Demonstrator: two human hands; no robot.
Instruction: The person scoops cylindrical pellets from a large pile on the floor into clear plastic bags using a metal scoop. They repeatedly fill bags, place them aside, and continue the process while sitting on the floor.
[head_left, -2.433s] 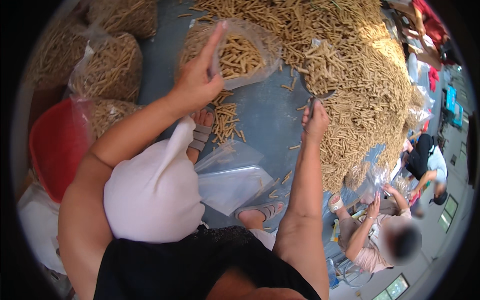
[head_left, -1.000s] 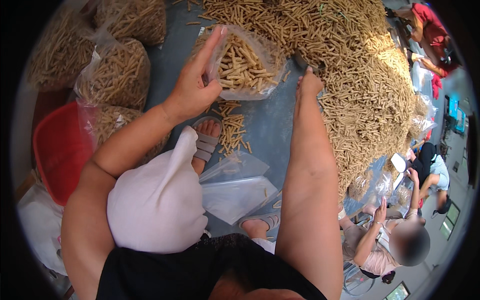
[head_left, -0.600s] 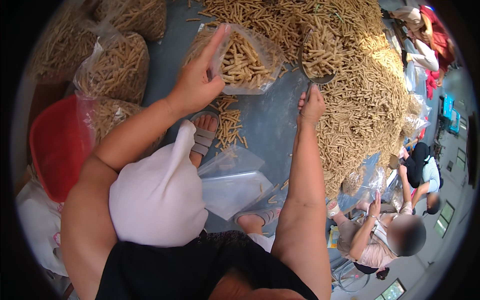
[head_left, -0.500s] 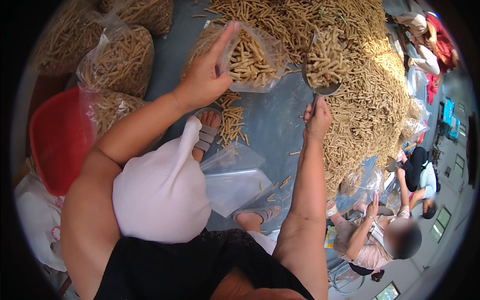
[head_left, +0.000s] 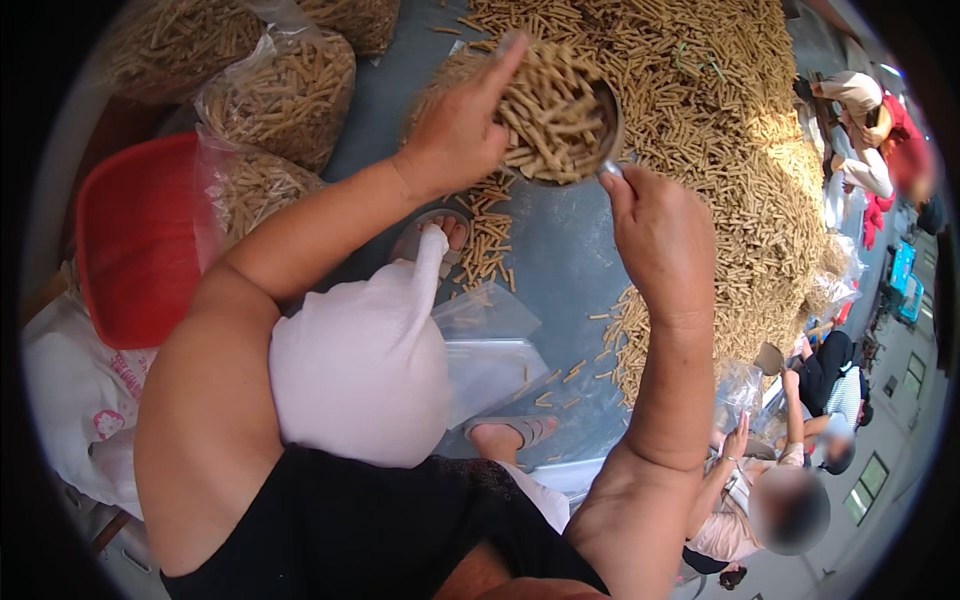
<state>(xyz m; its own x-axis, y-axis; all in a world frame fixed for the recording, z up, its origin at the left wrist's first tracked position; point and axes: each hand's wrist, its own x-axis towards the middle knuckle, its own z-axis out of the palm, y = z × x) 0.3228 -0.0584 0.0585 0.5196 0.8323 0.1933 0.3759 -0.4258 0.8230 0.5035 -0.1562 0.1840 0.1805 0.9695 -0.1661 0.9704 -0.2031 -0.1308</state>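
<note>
My left hand (head_left: pixel 455 138) holds the mouth of a clear plastic bag (head_left: pixel 432 88), its index finger stretched along the rim and its thumb apart. Short, pale brown sticks fill part of that bag, which is mostly hidden behind the hand and the scoop. My right hand (head_left: pixel 665 240) is closed round the handle of a metal scoop (head_left: pixel 614 122). Heaped with the same sticks, the scoop is over the bag's mouth, close to my left fingers. Its load (head_left: pixel 555 125) is blurred by motion, and I cannot tell whether sticks are falling.
A large pile of sticks (head_left: pixel 730 200) spreads on the right. Filled clear bags (head_left: pixel 275 100) stand at the left beside a red plastic tub (head_left: pixel 135 250). Flat, unfilled bags (head_left: pixel 490 370) lie between my feet. Other people work at the right, one in a pale pink top (head_left: pixel 725 520).
My right hand has swung the loaded scoop left from beside the pile to the bag's mouth. My left hand stays at the bag. The whole view has shifted slightly.
</note>
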